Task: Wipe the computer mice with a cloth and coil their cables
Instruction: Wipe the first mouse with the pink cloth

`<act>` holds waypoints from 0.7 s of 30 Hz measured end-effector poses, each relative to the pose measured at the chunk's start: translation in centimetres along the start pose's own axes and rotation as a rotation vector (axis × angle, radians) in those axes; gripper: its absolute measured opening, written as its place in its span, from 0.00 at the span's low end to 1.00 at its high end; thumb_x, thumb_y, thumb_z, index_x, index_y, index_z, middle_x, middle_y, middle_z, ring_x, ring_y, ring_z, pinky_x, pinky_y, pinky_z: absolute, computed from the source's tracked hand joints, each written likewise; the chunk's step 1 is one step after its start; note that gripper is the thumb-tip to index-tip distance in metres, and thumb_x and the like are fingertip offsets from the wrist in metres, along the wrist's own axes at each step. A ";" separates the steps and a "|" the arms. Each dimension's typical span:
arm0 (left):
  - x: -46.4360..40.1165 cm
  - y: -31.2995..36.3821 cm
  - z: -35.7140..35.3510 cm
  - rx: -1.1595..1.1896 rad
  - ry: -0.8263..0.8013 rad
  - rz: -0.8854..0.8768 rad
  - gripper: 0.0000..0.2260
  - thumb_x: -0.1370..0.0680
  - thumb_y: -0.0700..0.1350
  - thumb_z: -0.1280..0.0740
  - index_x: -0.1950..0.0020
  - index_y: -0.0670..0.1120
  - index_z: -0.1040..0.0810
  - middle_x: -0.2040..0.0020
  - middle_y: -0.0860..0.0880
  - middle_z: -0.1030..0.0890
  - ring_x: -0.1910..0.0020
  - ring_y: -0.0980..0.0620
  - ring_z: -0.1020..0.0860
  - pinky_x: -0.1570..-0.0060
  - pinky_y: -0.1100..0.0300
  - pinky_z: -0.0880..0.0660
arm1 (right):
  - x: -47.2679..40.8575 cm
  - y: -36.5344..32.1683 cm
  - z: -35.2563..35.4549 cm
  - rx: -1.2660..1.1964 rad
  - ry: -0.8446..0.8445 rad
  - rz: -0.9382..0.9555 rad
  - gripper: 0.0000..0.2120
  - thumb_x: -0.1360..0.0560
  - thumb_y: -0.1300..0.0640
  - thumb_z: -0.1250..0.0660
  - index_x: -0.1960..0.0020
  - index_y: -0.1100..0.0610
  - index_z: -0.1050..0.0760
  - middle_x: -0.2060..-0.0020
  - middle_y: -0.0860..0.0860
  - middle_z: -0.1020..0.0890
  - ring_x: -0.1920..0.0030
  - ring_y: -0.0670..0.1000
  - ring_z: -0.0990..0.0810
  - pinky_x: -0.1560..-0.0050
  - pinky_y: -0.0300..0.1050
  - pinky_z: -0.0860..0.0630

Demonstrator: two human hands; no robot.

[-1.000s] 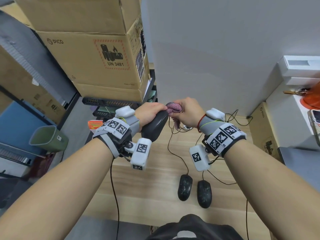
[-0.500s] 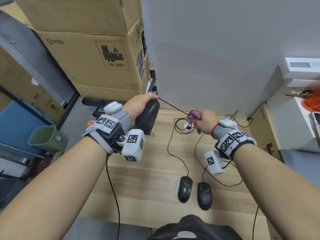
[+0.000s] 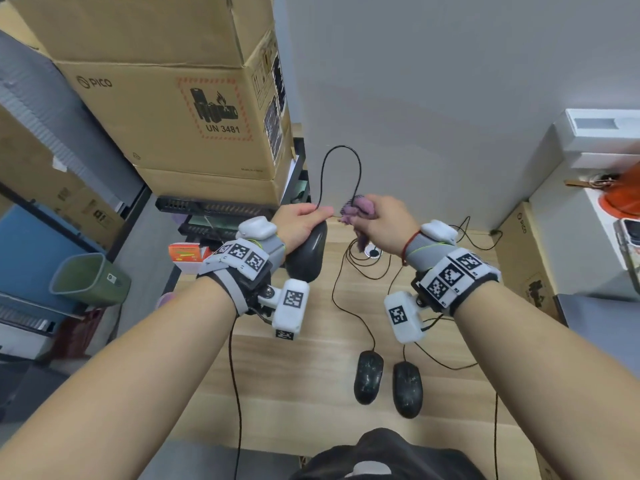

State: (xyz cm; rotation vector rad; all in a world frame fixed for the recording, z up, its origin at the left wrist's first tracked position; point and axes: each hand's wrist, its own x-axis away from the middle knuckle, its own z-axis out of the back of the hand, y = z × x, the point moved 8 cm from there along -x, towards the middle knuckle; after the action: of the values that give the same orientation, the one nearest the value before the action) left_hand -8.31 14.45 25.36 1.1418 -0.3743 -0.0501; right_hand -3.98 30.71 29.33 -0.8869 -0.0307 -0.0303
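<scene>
right hand [image 3: 382,225] back by mouse [image 3: 307,252], cable [image 3: 341,168] looped

Wooden table [image 3: 298,386], two mice [image 3: 368,376]

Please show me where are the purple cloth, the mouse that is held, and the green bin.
purple cloth [image 3: 358,210]: head view, bunched part above the right fist.
held mouse [image 3: 308,258]: head view, its black body.
green bin [image 3: 91,284]: head view, its front wall.

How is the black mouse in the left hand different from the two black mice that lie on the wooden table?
The held mouse is off the table, gripped by the left hand; the two table mice lie flat, side by side near the front edge. The held mouse looks plain dark; the table mice show pale specks. The held mouse's cable arches up in a loop; theirs trail across the wooden table. All three are black and wired.
</scene>
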 end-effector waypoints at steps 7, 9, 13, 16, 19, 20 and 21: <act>0.5 2.3 -1.5 0.110 -0.105 -0.084 0.09 0.22 0.50 0.29 0.46 0.48 0.14 0.52 0.48 0.13 0.54 0.55 0.17 0.49 0.63 0.21 | 0.7 -0.5 -3.1 0.229 -0.211 -0.034 0.09 0.24 0.56 0.35 0.57 0.62 0.23 0.66 0.57 0.16 0.57 0.59 0.17 0.50 0.53 0.22; 0.7 2.2 -1.9 0.128 -0.131 -0.058 0.09 0.23 0.47 0.28 0.46 0.45 0.14 0.52 0.45 0.13 0.54 0.51 0.16 0.49 0.59 0.19 | 0.9 -0.5 -3.5 0.247 -0.223 -0.018 0.08 0.24 0.56 0.34 0.61 0.57 0.24 0.69 0.52 0.17 0.59 0.57 0.17 0.49 0.52 0.22; 0.5 1.6 -2.2 0.083 -0.083 0.003 0.08 0.24 0.43 0.28 0.46 0.44 0.15 0.52 0.44 0.14 0.51 0.47 0.17 0.41 0.49 0.21 | 1.2 -0.6 -4.1 0.284 -0.240 0.012 0.09 0.25 0.59 0.35 0.63 0.52 0.28 0.77 0.45 0.23 0.64 0.53 0.17 0.50 0.49 0.22; 0.0 1.1 -1.9 -0.048 -0.027 0.051 0.11 0.24 0.47 0.29 0.45 0.43 0.17 0.51 0.45 0.16 0.51 0.48 0.19 0.41 0.52 0.23 | 1.2 -0.6 -4.1 0.308 -0.236 0.032 0.11 0.25 0.58 0.34 0.65 0.51 0.30 0.79 0.44 0.25 0.63 0.52 0.17 0.52 0.47 0.22; -0.2 0.5 -0.7 -0.158 0.092 0.089 0.20 0.26 0.52 0.28 0.39 0.42 0.21 0.47 0.47 0.21 0.49 0.50 0.24 0.46 0.57 0.29 | 1.2 -0.5 -4.0 0.333 -0.232 0.058 0.06 0.24 0.56 0.33 0.60 0.53 0.26 0.75 0.46 0.24 0.56 0.56 0.18 0.50 0.49 0.23; -0.3 0.2 -0.8 -0.147 0.072 0.109 0.20 0.25 0.52 0.28 0.42 0.39 0.19 0.50 0.44 0.19 0.52 0.48 0.23 0.48 0.55 0.27 | 1.2 -0.5 -3.9 0.344 -0.230 0.067 0.04 0.24 0.56 0.33 0.57 0.56 0.24 0.72 0.48 0.24 0.55 0.57 0.18 0.50 0.50 0.24; -0.3 0.0 -1.1 -0.119 0.028 0.129 0.19 0.25 0.52 0.28 0.46 0.37 0.18 0.54 0.42 0.18 0.56 0.48 0.23 0.51 0.54 0.25 | 1.2 -0.6 -3.9 0.350 -0.229 0.076 0.04 0.24 0.56 0.33 0.55 0.57 0.23 0.70 0.49 0.23 0.54 0.58 0.18 0.49 0.51 0.24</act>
State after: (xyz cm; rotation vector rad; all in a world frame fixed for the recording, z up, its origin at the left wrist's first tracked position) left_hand -8.23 15.46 24.87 0.9984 -0.4137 0.0562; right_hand -2.71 27.28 27.36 -0.5369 -0.2097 0.1444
